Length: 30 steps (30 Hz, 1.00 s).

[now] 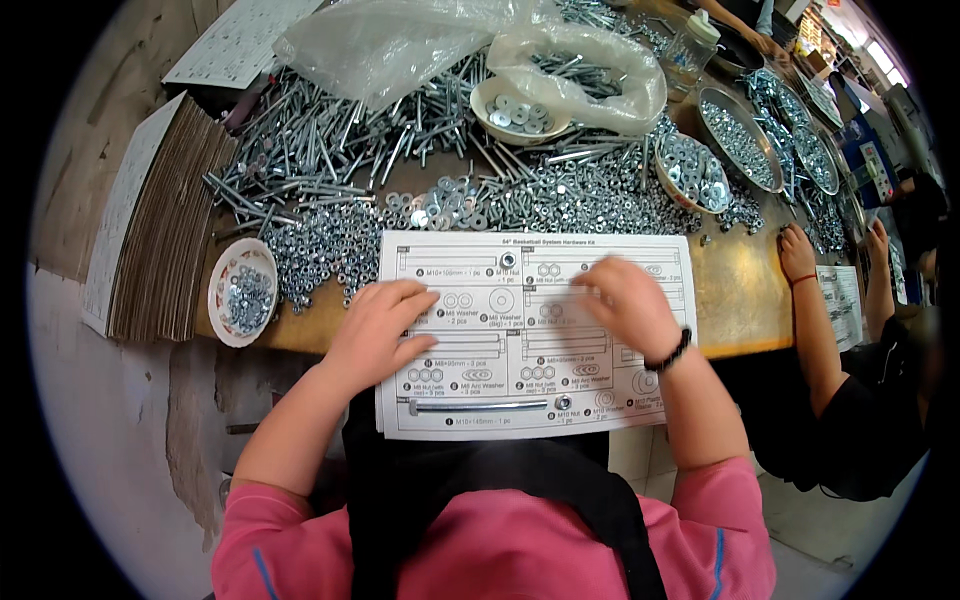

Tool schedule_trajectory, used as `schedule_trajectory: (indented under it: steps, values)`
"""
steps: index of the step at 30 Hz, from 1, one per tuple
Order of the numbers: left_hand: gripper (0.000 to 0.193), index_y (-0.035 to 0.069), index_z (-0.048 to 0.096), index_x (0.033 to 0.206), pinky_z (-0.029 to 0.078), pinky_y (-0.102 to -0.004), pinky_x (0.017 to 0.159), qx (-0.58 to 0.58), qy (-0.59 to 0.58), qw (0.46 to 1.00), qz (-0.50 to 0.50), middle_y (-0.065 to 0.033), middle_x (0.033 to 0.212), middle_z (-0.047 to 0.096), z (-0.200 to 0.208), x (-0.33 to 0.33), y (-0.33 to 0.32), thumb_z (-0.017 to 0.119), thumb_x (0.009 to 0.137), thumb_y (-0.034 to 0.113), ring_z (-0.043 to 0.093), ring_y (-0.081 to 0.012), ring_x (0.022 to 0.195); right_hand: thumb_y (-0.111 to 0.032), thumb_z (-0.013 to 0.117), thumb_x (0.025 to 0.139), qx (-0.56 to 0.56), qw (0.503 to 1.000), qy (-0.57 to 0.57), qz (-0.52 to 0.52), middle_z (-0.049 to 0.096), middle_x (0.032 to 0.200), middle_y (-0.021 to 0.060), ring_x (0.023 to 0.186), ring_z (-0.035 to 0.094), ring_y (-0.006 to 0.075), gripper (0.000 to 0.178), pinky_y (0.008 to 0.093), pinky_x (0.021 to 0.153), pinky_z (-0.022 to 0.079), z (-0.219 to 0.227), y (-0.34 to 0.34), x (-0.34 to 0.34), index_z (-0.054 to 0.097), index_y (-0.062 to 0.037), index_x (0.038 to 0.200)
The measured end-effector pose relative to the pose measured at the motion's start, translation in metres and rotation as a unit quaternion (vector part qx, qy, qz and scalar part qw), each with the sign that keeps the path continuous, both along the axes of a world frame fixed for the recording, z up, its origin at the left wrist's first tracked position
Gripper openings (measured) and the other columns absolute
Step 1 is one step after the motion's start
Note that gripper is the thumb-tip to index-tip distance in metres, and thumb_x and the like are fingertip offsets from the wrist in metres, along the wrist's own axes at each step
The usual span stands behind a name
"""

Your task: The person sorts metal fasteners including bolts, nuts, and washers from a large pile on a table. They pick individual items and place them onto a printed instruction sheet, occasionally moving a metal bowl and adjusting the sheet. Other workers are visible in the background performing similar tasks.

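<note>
A white card printed with hardware drawings lies in front of me, its near part over the table's edge. My left hand rests on the card's left side, thumb and fingers apart, with nothing in it. Over the card's right half is my right hand, its fingers bent and smeared by motion; whether they hold anything cannot be made out. A long bolt lies along the card's lower edge, and a hex nut sits off its right end. Another nut is on the upper part, between my hands.
Heaps of bolts, loose nuts and washers cover the table beyond the card. Bowls of nuts and washers flank it. Stacked cards stand left; a co-worker's arm is at right.
</note>
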<state>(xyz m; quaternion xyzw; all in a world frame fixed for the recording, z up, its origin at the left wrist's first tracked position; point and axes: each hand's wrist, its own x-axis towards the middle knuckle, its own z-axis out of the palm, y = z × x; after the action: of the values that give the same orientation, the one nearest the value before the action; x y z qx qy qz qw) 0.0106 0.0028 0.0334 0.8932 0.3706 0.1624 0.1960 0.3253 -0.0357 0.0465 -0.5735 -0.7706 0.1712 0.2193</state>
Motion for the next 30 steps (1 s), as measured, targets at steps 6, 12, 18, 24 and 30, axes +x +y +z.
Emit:
schedule_trajectory:
  steps: [6,12,18,24,30]
  values:
    - [0.059,0.011,0.049,0.124,0.026,-0.0448,0.104,0.082,0.085,0.992,-0.038,-0.0148,0.133,0.04,-0.02,0.029,0.041,0.065,0.074,0.037,0.035,-0.0329,0.125,-0.017,0.062,0.078,0.098,0.984,-0.086,-0.12,0.059,0.094,0.0109,0.091,0.055,0.0305,0.022,0.0387,0.08,0.045,-0.035,0.112,0.049,0.063,-0.0067,0.097]
    - [0.057,0.013,0.05,0.123,0.026,-0.0457,0.104,0.089,0.099,0.99,-0.039,-0.0143,0.132,0.042,-0.023,0.031,0.043,0.064,0.075,0.04,0.037,-0.0322,0.124,-0.014,0.053,0.08,0.117,0.946,-0.262,-0.147,0.059,0.097,0.006,0.098,0.054,0.0235,0.017,0.0378,0.079,0.045,-0.06,0.165,0.059,0.062,-0.0126,0.095]
    - [0.051,0.01,0.052,0.12,0.028,-0.0429,0.103,0.062,0.021,0.998,-0.019,-0.0142,0.13,0.045,-0.026,0.025,0.044,0.064,0.076,0.033,0.038,-0.0312,0.123,-0.012,0.053,0.077,0.132,0.933,-0.326,-0.081,0.058,0.086,0.0052,0.091,0.055,0.023,0.009,0.0368,0.076,0.044,-0.052,0.171,0.052,0.061,-0.0118,0.081]
    - [0.039,0.002,0.055,0.113,0.043,-0.0361,0.088,0.012,-0.203,0.965,0.164,-0.0146,0.11,0.057,-0.039,-0.015,0.038,0.062,0.075,0.007,0.054,-0.0287,0.102,-0.013,0.063,0.074,0.152,0.978,-0.091,-0.111,0.057,0.08,0.0095,0.079,0.056,0.0282,0.009,0.0385,0.068,0.046,-0.028,0.129,0.027,0.063,-0.0067,0.081]
    - [0.04,0.003,0.054,0.113,0.045,-0.0337,0.075,-0.033,-0.215,0.958,0.188,-0.0089,0.089,0.056,-0.024,-0.014,0.043,0.063,0.074,0.007,0.055,-0.0223,0.081,-0.018,0.063,0.075,0.106,0.993,0.015,0.046,0.055,0.076,0.0083,0.076,0.055,0.0277,0.011,0.04,0.066,0.047,-0.024,0.088,-0.075,0.061,-0.0083,0.08]
